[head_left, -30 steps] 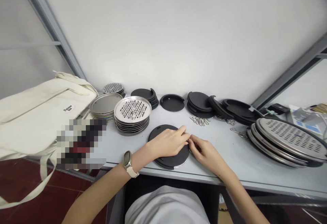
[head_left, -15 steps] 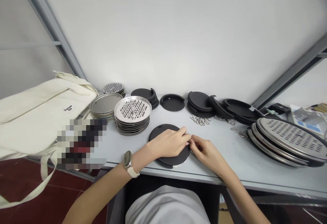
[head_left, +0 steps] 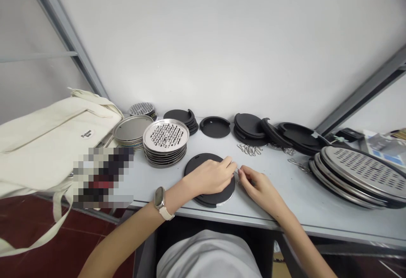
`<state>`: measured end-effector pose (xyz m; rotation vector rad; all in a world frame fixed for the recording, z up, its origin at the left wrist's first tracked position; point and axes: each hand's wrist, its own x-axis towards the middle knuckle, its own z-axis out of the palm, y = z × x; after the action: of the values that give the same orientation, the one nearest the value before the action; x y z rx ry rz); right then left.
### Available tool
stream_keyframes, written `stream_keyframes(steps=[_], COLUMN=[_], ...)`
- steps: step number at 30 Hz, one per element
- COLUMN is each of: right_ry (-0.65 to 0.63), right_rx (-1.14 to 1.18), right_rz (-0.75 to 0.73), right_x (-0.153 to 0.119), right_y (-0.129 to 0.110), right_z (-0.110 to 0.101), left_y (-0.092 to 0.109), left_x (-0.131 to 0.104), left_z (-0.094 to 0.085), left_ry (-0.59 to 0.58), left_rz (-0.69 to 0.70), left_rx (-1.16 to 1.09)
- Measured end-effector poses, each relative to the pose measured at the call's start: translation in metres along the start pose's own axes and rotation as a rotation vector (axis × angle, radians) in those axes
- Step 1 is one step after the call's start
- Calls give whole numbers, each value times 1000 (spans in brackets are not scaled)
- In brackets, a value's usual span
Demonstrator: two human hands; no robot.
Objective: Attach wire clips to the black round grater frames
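In front of me, near the table's front edge, lies a round black disc [head_left: 198,166] with a small slot at its upper left and a metal rim showing at its lower right. My left hand [head_left: 215,176] rests over the disc, its thumb and fingers pinched at the right edge. Just right of the disc, my right hand [head_left: 256,185] is closed, thumb against forefinger. A thin metal wire piece [head_left: 237,170] spans the small gap between both hands' fingertips. Its ends are hidden by the fingers.
Stacked grater discs [head_left: 165,136] and plain metal discs [head_left: 133,129] stand at left. Black round covers [head_left: 215,127] line the wall. Bent wire clips [head_left: 250,149] lie in a pile behind my right hand. Large perforated plates [head_left: 364,170] are at right, a cream bag [head_left: 47,138] at far left.
My right hand has drawn slightly right, away from my left fingertips, and the thin wire between them now shows. My left hand and the disc have barely moved.
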<state>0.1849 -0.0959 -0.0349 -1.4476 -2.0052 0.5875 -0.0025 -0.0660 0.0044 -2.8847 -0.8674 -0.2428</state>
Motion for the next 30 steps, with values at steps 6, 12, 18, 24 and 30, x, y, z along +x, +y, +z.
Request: stream_keyframes(steps=[6,12,18,24,30], right_ry=[-82,-93,-96,-94,-104], right_rx=[13,-15,-43,-49,-52], right_rz=[-20,-17,-17,-15,-6], right_x=[-1,-1,-1,-1,0], right_y=[-2,2,3,2,4], right_z=[-1,-1,-1,-1,1], left_y=[4,4,4,3,3], left_x=[1,1,0,0,0], left_z=[0,2,2,3,4], left_ry=[1,19,33,40,32], left_rz=[66,28,13,20,40], left_rx=[-52,-33,-1,7,31])
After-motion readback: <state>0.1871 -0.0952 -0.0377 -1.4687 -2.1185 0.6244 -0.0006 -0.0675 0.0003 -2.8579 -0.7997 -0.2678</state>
